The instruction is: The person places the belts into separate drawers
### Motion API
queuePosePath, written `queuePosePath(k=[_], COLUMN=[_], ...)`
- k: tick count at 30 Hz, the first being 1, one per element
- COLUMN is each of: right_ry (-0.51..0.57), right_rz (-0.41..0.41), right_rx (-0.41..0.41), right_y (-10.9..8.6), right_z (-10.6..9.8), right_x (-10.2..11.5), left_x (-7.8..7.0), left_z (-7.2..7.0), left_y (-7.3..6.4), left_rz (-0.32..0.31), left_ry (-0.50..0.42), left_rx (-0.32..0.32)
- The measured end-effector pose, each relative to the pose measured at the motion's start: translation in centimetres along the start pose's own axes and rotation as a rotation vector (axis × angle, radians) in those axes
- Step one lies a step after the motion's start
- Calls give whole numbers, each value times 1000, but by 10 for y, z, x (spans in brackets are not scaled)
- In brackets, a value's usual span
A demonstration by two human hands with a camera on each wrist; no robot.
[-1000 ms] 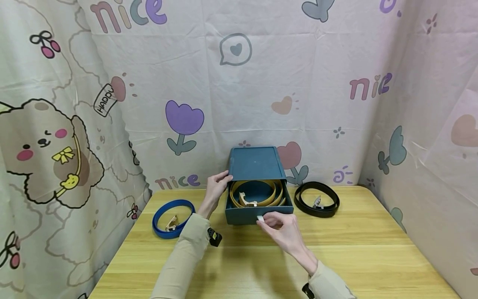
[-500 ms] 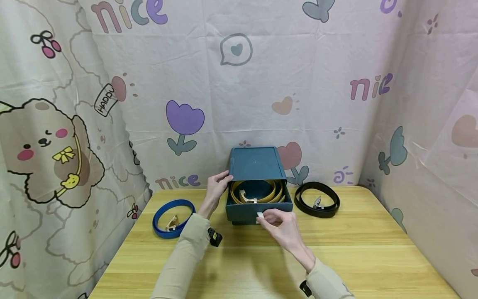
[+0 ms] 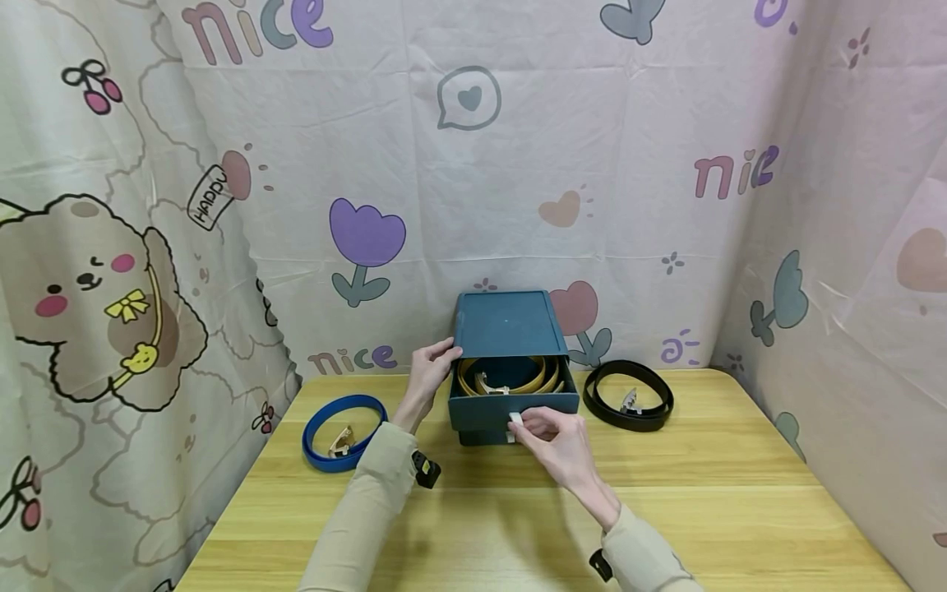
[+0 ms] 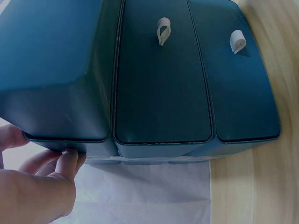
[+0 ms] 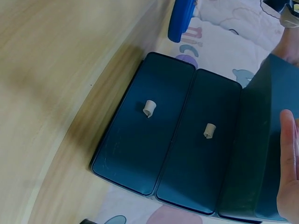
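Note:
A dark teal drawer box (image 3: 506, 325) stands at the back of the table. Its top drawer (image 3: 477, 411) is partly pulled out, and inside lies a coiled tan belt (image 3: 549, 378) with a metal buckle. My right hand (image 3: 565, 444) pinches the white pull tab (image 3: 515, 418) on that drawer's front. At the box's left edge my left hand (image 3: 427, 374) holds the casing between thumb and fingers. In the left wrist view the two lower drawers (image 4: 161, 93) are closed, each with a pale loop tab (image 4: 163, 30). The inside of the drawer is out of sight in both wrist views.
A coiled blue belt (image 3: 325, 465) with a gold buckle lies left of the box, near my left forearm. On the right is a coiled black belt (image 3: 644, 423) with a silver buckle. A printed cloth (image 3: 473, 205) hangs close behind the box.
The top drawer has slid back into the box, with the right hand moving along on its tab. Less of the tan belt shows now. The left hand has stayed in place.

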State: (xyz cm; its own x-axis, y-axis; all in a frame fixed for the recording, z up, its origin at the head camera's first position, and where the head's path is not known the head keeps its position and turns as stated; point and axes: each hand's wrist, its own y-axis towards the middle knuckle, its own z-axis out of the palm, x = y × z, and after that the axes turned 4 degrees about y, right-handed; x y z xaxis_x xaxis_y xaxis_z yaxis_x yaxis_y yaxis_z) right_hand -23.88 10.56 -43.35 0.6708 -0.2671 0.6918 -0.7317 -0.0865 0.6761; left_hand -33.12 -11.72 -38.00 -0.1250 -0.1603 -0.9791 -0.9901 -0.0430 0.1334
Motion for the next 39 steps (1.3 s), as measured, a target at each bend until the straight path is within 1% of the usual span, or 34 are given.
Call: queuePosePath(k=[7,14,22,30,34,36,39], right_ry=[-12,-14,-12,34,38,34,29], right_rz=[7,6,26,34,44,43,20], right_rx=[-14,-38,-31,-36,-34,-34,-39], right_y=[3,5,8,11,12,13,14], right_z=[1,3,4,7,7,7,8], right_x=[-2,-5,-9,-12,-13,-14,-16], left_x=[1,1,1,0,-1,-1,0], left_z=[-1,0,0,0,-1,-1,-1], left_y=[-1,0,0,0,0,-1,-1], left_rz=[-7,1,5,0,-1,-4,-3], left_ry=[3,-2,2,2,2,-1,-1], left_rx=[-2,2,6,13,18,15,11])
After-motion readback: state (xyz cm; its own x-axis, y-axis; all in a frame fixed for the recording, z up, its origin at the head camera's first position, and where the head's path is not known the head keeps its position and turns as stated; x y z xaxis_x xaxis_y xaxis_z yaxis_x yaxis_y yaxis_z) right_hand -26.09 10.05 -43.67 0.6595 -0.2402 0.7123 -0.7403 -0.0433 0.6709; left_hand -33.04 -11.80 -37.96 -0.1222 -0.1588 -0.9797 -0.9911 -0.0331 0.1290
